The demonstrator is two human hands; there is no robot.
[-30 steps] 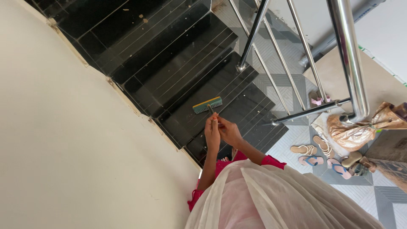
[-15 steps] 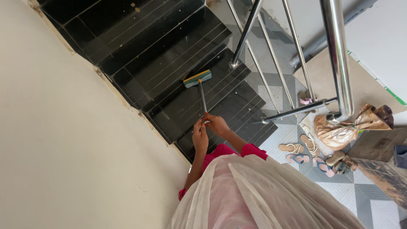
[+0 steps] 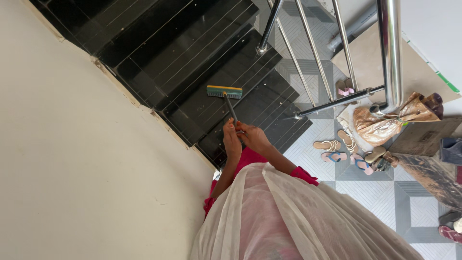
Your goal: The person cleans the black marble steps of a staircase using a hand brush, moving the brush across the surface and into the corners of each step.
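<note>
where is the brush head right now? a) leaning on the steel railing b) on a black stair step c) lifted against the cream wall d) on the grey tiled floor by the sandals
b: the green brush head rests on a black stair step, its handle running back to both hands, left hand and right hand.

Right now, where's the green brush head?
Head view, centre-left: the green-and-yellow long-handled brush head rests on a black stone stair step, above both hands, left of the steel railing post.

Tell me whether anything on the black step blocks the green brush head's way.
Nothing large does. The green brush head rests on the black stone step, both hands gripping its handle; only small pale specks lie about, and the steel railing post stands aside.
</note>
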